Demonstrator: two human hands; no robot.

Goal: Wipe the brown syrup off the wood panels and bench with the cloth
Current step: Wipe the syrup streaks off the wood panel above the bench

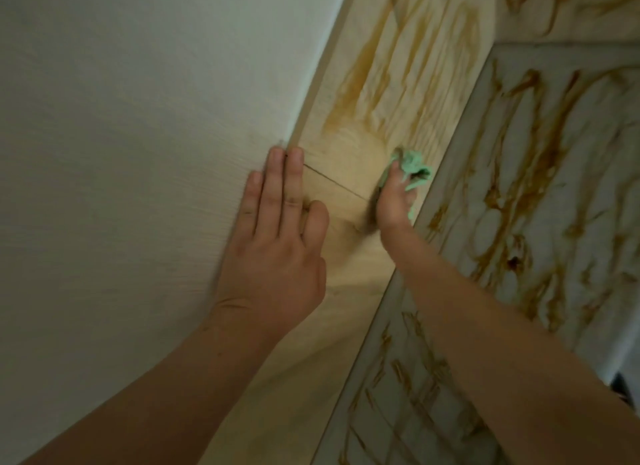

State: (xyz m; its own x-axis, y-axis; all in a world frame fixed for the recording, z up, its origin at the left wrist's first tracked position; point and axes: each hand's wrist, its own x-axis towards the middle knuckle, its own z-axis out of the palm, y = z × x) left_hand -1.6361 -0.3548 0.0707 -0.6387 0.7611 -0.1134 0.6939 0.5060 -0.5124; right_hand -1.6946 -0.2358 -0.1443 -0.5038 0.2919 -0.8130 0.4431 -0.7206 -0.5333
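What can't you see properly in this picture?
Head view only.
Fingers of the right hand: hidden by the cloth and blur.
Cloth's wiping side: pressed against the wood panel.
Where the syrup ends: cut off by the top edge.
Dark thing at right edge: cut off, unrecognisable.

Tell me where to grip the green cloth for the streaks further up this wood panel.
Probably best to take the crumpled middle of the green cloth, where the right hand bunches it against the wood panel. Come from the near end, palm toward the panel. The loose folds stick out past the fingertips toward the syrup streaks, so they would lead the wipe.
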